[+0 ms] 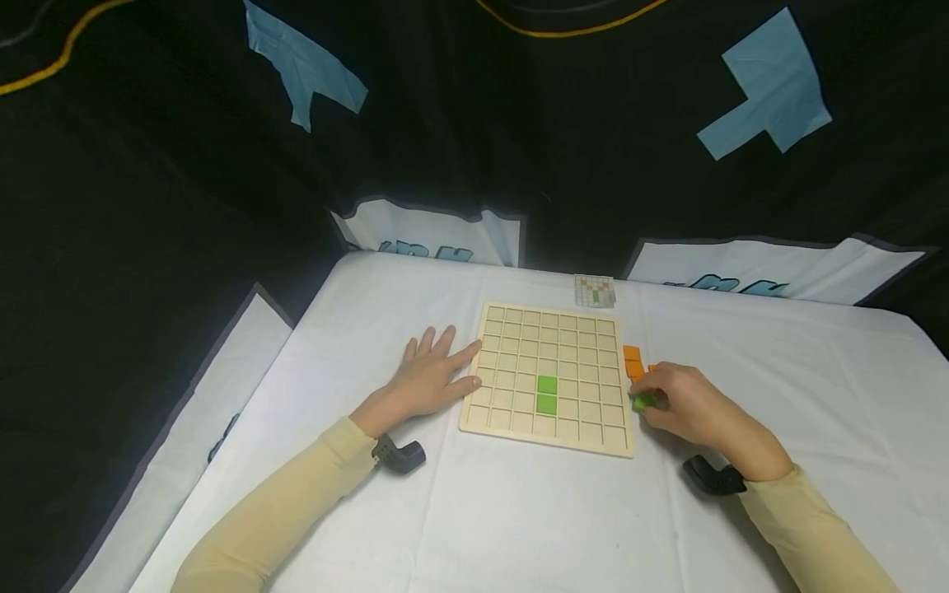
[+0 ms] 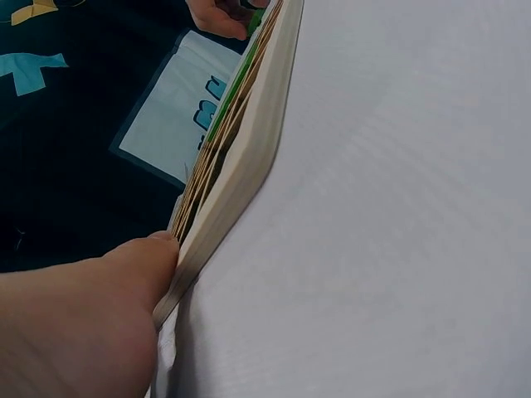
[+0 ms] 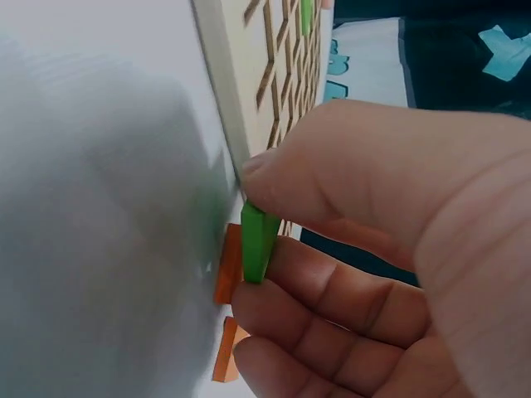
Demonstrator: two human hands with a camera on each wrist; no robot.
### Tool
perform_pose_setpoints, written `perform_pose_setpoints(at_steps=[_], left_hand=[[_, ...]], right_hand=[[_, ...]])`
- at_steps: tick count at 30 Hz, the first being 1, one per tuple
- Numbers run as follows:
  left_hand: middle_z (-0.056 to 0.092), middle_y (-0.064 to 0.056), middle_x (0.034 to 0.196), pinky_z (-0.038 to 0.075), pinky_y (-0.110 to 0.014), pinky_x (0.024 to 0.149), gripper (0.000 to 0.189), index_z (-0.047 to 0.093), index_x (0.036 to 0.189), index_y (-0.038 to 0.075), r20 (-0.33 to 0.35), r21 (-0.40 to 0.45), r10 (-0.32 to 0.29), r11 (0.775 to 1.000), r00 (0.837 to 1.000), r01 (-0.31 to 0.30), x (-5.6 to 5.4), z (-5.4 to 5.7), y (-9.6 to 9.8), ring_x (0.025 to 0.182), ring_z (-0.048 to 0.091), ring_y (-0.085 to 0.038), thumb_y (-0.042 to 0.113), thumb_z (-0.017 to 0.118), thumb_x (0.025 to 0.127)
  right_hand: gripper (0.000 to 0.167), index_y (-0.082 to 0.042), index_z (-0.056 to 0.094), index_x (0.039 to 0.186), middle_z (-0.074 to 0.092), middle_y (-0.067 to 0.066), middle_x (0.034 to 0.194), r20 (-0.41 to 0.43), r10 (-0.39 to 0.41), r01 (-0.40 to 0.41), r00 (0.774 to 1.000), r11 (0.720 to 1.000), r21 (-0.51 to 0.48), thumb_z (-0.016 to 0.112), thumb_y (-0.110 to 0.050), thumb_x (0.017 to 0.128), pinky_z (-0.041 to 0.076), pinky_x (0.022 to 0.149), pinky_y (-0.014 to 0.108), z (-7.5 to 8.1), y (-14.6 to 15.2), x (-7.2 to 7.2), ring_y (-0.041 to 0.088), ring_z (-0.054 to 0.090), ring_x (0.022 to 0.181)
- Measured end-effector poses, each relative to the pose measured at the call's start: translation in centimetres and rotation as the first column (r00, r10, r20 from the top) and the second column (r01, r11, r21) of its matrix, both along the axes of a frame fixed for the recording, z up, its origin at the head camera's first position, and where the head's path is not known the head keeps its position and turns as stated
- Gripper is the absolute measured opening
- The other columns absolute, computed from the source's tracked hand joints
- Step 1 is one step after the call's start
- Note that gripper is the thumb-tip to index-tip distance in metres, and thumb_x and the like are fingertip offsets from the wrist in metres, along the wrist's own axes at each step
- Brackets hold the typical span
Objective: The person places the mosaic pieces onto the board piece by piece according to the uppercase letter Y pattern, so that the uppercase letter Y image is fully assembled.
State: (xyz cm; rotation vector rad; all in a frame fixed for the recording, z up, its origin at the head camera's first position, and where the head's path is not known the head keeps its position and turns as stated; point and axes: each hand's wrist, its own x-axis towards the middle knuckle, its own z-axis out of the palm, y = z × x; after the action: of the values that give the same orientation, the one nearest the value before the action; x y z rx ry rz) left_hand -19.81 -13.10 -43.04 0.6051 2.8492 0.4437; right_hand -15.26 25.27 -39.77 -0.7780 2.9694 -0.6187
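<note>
A square wooden grid board (image 1: 511, 422) lies on the white table, with two green tiles (image 1: 547, 385) set one above the other in its cells. My left hand (image 1: 430, 375) rests at the board's left side, fingers spread, thumb and index finger touching the edge. Just off the board's right edge, my right hand (image 1: 685, 403) pinches a green tile (image 3: 258, 240) between thumb and fingers. Close by that hand, orange tiles (image 1: 632, 354) lie on the cloth, partly covered by the fingers.
A small printed grid card (image 1: 595, 291) with coloured squares lies behind the board. Black cloth (image 1: 460, 123) with blue tape pieces (image 1: 307, 66) hangs beyond the table. Each wrist wears a dark camera mount (image 1: 400, 455).
</note>
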Motion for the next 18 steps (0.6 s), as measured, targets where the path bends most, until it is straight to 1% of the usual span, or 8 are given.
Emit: perform_pose_setpoints(at_steps=[4,11,14,18], left_hand=[[0.012,-0.025,0.170,0.004,-0.072,0.123,0.067,0.030,0.162,0.026,0.002,0.006,0.001,1.000,1.000,-0.001,0.0,0.1,-0.1,0.155,0.003,-0.055,0.053,0.047,0.103],[0.011,-0.024,0.170,0.003,-0.071,0.123,0.067,0.029,0.162,0.027,0.008,-0.004,0.008,1.000,1.000,-0.008,-0.2,-0.3,0.0,0.155,0.003,-0.054,0.055,0.047,0.103],[0.010,-0.024,0.171,0.003,-0.071,0.124,0.067,0.029,0.162,0.028,0.008,-0.007,0.010,1.000,1.000,-0.010,-0.2,-0.4,0.0,0.156,0.002,-0.054,0.055,0.046,0.103],[0.010,-0.024,0.171,0.003,-0.071,0.124,0.067,0.029,0.162,0.028,0.006,-0.008,0.011,1.000,1.000,-0.011,-0.1,-0.2,0.1,0.156,0.002,-0.053,0.055,0.046,0.103]], right_hand=[[0.024,-0.003,0.077,0.097,0.067,-0.001,0.083,-0.017,0.020,-0.019,1.000,1.000,0.003,0.078,0.005,0.074,0.046,0.064,0.023,0.2,-0.4,-0.4,0.010,0.052,0.073],[0.023,-0.002,0.077,0.098,0.072,0.003,0.089,-0.017,0.051,-0.051,0.999,0.999,0.007,0.078,0.005,0.076,0.046,0.064,0.024,0.8,-1.9,-1.6,0.011,0.052,0.073],[0.023,-0.002,0.077,0.099,0.071,0.004,0.088,-0.013,0.064,-0.064,0.998,0.998,0.013,0.078,0.004,0.077,0.045,0.063,0.024,1.1,-2.6,-2.1,0.011,0.051,0.073],[0.024,0.000,0.077,0.103,0.072,0.006,0.091,0.011,0.067,-0.068,0.998,0.997,0.021,0.076,0.003,0.079,0.049,0.069,0.029,1.3,-3.6,-2.8,0.013,0.054,0.076]])
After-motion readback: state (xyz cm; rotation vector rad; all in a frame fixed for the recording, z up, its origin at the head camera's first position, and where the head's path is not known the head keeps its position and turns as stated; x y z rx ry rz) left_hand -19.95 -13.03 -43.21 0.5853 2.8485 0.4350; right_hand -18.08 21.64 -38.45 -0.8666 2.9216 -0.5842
